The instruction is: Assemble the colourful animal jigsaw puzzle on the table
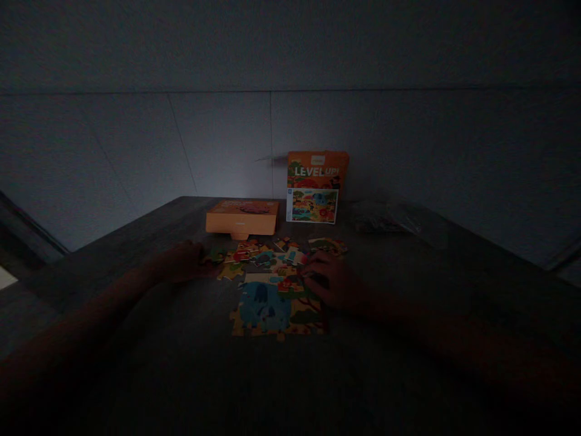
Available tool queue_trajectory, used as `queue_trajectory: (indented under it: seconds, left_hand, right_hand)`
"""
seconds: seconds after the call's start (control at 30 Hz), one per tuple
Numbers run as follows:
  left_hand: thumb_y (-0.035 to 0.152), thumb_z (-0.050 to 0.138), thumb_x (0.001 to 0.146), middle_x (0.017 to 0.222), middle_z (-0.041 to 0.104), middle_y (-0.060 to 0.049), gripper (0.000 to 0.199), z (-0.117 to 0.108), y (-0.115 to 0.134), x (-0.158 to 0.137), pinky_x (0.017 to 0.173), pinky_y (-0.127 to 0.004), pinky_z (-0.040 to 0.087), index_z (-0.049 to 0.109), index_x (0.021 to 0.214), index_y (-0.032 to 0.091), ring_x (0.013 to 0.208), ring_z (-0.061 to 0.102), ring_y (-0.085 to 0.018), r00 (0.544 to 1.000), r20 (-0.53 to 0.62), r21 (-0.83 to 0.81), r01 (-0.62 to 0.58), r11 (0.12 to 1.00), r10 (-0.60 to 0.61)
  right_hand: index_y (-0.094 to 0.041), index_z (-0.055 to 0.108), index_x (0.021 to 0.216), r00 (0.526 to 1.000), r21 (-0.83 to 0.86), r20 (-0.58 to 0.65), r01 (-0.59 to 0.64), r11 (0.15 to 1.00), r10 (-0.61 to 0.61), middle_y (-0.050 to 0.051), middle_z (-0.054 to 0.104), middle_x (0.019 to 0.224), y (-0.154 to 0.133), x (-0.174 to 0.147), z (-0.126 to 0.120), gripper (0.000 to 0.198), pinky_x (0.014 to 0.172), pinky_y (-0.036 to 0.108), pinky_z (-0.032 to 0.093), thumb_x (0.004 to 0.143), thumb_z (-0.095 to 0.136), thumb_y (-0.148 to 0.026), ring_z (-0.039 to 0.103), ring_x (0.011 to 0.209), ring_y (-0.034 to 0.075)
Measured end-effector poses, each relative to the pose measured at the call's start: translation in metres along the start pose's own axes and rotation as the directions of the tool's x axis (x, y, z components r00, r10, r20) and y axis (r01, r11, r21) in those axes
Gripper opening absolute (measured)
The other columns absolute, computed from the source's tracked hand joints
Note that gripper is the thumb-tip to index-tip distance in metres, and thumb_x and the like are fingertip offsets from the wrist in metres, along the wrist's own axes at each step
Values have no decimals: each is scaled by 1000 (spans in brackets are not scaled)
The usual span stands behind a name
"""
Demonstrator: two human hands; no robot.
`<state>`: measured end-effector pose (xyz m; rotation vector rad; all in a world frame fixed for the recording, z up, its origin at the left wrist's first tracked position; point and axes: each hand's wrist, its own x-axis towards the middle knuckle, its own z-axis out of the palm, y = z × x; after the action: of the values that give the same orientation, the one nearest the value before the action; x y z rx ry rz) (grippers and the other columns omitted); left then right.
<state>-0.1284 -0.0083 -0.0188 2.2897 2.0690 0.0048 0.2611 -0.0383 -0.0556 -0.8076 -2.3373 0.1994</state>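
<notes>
The scene is dim. A partly assembled jigsaw puzzle point(265, 303) with a blue elephant lies flat on the table in front of me. Behind it is a heap of loose puzzle pieces point(261, 257). My left hand point(185, 261) rests at the left of the heap, close to a green puzzle piece point(215, 254); its fingers are too dark to make out. My right hand point(333, 280) reaches over the puzzle's upper right, its fingers apart and their tips at the pieces. A pale puzzle piece point(296, 257) lies just beyond those fingertips; whether they touch it is unclear.
An orange box point(242, 219) lies flat behind the pieces. To its right an upright "LEVEL UP!" puzzle box point(315, 188) shows an animal scene. Clear plastic packaging point(394, 219) lies at the back right of the grey table point(181, 363), and a pale wall point(227, 139) stands behind.
</notes>
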Motion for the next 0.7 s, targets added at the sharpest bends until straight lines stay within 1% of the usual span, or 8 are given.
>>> queue_trajectory:
  seconds: [0.07,0.17,0.23,0.3,0.4,0.5,0.6,0.7]
  left_hand:
    - [81,54,66,82,67,-14,69,2,-1,5,58,-32,45,63,85,15,72,64,-28,999,46,-32,29,999,-28]
    - [77,59,65,83,67,-10,65,1,-2,8,52,-28,41,60,89,17,71,64,-25,996,68,-114,66,991,-59]
    - [72,64,62,74,65,-7,58,-4,-2,7,49,-26,38,58,81,17,66,62,-23,996,62,-173,74,982,-65]
    - [66,69,60,68,61,-4,53,-9,-1,3,47,-25,36,56,74,17,63,61,-21,997,57,-311,69,948,-54]
    - [60,77,57,73,65,-3,53,-18,4,-5,49,-25,43,60,80,16,67,64,-22,995,99,-555,69,829,-16]
    - [57,80,60,91,72,-7,64,-25,9,-12,58,-27,54,61,105,14,81,69,-25,991,135,-699,101,708,-8]
    - [50,83,65,97,73,-8,72,-29,14,-17,62,-27,58,55,120,13,85,70,-25,989,147,-848,127,515,-3]
    - [45,81,73,98,74,-8,68,-33,19,-19,61,-24,58,52,126,13,79,71,-21,989,144,-925,128,357,21]
  right_hand:
    - [-18,69,99,1000,-3,-16,8,1000,-8,11,62,108,1,0,1,17,87,40,51,86,59,-15,60,102,23]
    - [-18,69,100,1000,-5,-25,12,1000,-12,12,62,107,1,0,2,19,87,40,52,84,59,-14,60,102,24]
    - [-18,69,101,1000,-2,-24,14,1000,-14,12,62,108,1,0,1,20,87,39,52,85,59,-13,61,101,23]
    - [-18,69,101,1000,5,-23,12,1000,-12,11,62,108,0,0,1,20,87,39,52,85,58,-12,61,101,23]
    - [-19,69,101,1000,13,-18,17,1000,-17,10,62,107,0,1,0,23,87,40,52,83,58,-10,61,101,23]
    - [-18,69,100,1000,7,-9,21,1000,-21,11,62,107,1,1,1,23,87,40,52,82,58,-9,60,102,23]
    - [-19,69,100,1000,7,-10,17,1000,-17,11,62,107,2,0,1,23,88,40,51,82,58,-10,59,102,23]
    - [-20,69,99,1000,9,-18,19,1000,-19,10,62,108,3,0,3,23,89,39,51,83,57,-10,59,103,22]
